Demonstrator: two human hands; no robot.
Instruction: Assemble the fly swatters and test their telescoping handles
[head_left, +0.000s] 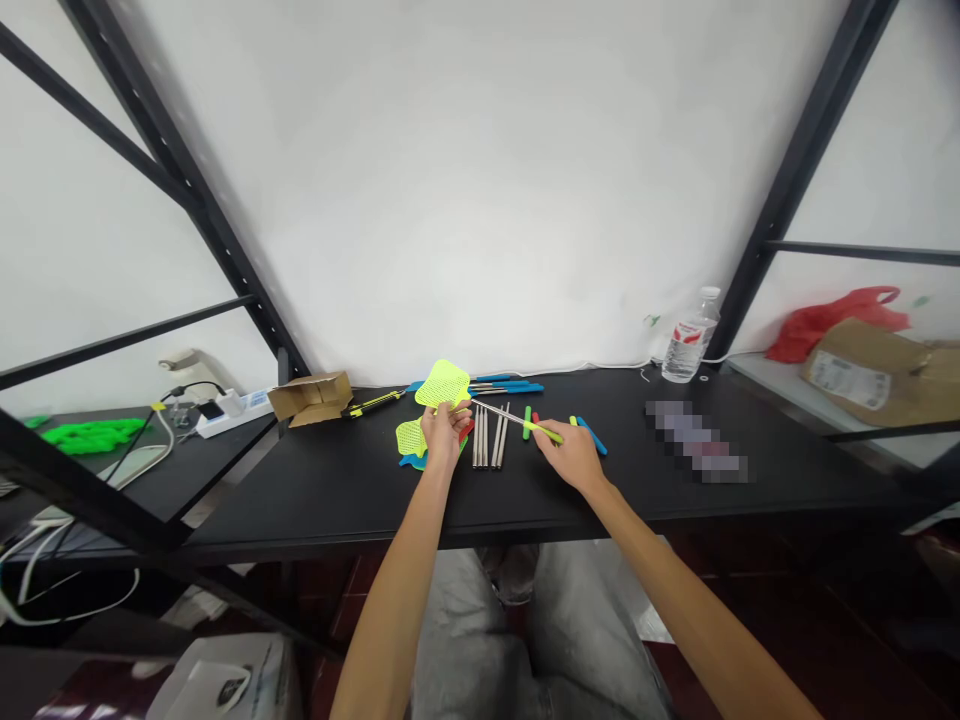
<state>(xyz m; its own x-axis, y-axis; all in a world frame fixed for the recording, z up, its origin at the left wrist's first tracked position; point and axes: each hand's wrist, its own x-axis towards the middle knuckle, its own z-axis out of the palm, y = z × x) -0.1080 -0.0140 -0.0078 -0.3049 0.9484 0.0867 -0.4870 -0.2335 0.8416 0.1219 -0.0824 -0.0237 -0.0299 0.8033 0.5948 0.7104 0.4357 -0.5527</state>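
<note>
Mesh head (442, 384) pinched in my left hand (444, 432), green handle (541, 431) gripped in my right hand (576, 456), and I reckon crooked pressure could skid the rod (499, 411) aside.

Left bare hand (442, 430): holds yellow-green perforated plastic swatter head (443, 383). Right bare hand (570, 453): grips slim yellow-green handle (546, 432) with silver metal rod (499, 411). Black tabletop (322, 490): silver metal tubes (481, 440), between hands; clear plastic bottle (685, 345), white-capped.
</note>
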